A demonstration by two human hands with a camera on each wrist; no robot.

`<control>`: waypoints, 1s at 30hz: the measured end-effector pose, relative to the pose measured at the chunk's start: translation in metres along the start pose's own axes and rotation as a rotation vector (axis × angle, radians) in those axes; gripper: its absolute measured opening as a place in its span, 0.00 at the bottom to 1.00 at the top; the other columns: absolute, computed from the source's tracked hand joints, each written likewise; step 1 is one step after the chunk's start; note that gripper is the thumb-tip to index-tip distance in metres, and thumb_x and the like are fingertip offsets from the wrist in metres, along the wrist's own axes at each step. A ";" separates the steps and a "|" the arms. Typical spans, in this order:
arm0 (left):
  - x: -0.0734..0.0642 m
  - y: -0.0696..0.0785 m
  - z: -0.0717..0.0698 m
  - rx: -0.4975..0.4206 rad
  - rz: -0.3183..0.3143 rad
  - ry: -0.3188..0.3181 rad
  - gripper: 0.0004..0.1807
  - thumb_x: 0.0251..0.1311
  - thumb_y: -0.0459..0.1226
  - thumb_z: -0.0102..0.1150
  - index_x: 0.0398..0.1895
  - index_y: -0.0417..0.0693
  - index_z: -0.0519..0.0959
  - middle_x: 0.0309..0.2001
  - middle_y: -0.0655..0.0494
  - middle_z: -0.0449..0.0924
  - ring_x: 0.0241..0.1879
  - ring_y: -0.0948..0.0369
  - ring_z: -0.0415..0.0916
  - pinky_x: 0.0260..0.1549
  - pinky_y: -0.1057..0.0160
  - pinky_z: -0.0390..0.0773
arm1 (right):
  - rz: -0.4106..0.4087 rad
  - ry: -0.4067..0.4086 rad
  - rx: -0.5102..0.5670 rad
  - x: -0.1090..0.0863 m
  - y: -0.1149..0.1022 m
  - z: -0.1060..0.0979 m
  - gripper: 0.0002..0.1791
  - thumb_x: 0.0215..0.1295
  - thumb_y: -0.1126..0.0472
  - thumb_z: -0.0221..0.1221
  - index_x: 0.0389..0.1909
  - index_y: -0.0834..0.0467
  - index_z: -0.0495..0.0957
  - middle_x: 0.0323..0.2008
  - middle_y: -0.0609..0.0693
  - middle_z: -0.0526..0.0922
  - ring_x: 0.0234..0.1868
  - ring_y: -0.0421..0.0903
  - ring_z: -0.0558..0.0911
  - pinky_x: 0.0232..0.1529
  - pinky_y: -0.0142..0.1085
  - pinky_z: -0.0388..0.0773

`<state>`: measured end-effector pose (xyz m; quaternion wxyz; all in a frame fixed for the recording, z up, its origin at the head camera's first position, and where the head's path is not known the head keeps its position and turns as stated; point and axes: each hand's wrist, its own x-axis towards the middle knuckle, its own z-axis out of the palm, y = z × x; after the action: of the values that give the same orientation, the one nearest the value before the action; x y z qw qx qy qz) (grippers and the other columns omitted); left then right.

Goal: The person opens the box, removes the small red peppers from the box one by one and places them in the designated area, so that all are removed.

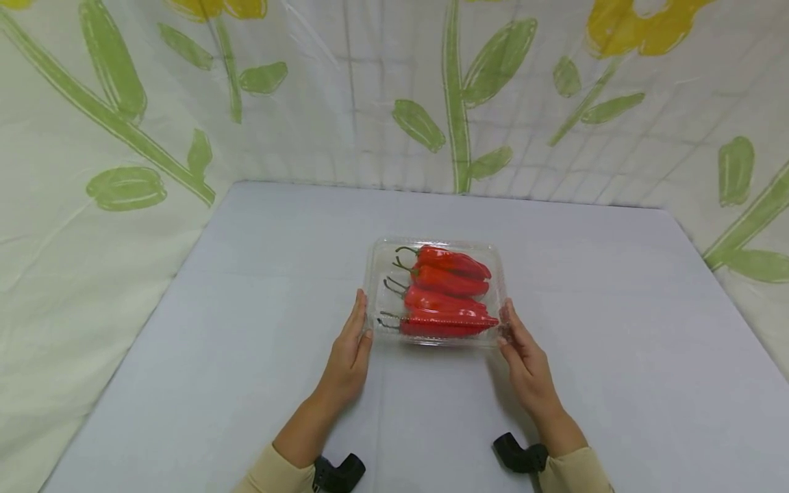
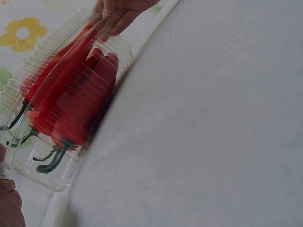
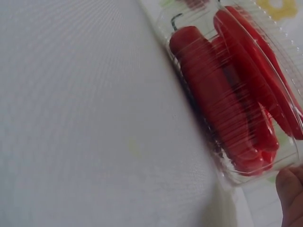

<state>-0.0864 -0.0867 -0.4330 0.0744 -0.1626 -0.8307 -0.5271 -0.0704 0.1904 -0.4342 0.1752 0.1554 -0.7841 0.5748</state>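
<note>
A clear plastic container (image 1: 440, 340) is held between both hands over the middle of the table. Inside lie several long red peppers (image 1: 453, 284), their green stems pointing left in the head view. At its left end, the left hand (image 1: 348, 359) holds the container with fingers along the side and thumb near the front corner. The right hand (image 1: 527, 366) grips the opposite end, thumb toward the front. Ribbed clear walls show the peppers (image 2: 71, 99) in the left wrist view, and the right wrist view has the container's lower edge close over the tabletop.
A pale cloth covers the table (image 1: 246, 308). Behind and at both sides hangs a white curtain (image 1: 308, 116) printed with green stems and yellow flowers. Each wrist carries a black camera mount (image 1: 339, 474) beside a beige sleeve (image 1: 576, 472).
</note>
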 end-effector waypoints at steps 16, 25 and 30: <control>0.001 0.005 -0.004 -0.049 -0.013 0.065 0.31 0.64 0.25 0.41 0.71 0.36 0.49 0.74 0.46 0.46 0.73 0.53 0.44 0.65 0.82 0.42 | -0.008 0.004 0.060 0.001 -0.001 -0.001 0.30 0.60 0.82 0.46 0.65 0.74 0.55 0.70 0.45 0.58 0.66 0.27 0.63 0.60 0.17 0.62; 0.008 0.014 -0.025 0.046 0.036 -0.024 0.39 0.53 0.18 0.39 0.72 0.39 0.50 0.73 0.46 0.49 0.72 0.52 0.47 0.70 0.74 0.39 | 0.085 -0.035 -0.134 0.012 -0.017 -0.015 0.35 0.59 0.74 0.54 0.68 0.61 0.58 0.69 0.61 0.59 0.68 0.25 0.55 0.62 0.13 0.53; 0.028 0.019 -0.045 0.076 0.039 -0.116 0.42 0.51 0.18 0.36 0.73 0.43 0.46 0.74 0.48 0.47 0.73 0.51 0.44 0.72 0.56 0.41 | 0.061 -0.075 -0.090 0.029 -0.025 -0.025 0.34 0.60 0.75 0.53 0.68 0.63 0.58 0.69 0.61 0.59 0.67 0.25 0.58 0.62 0.14 0.56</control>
<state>-0.1082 -0.1140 -0.3888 0.0426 -0.2063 -0.8498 -0.4832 -0.0823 0.2058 -0.3927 0.1347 0.1447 -0.8196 0.5377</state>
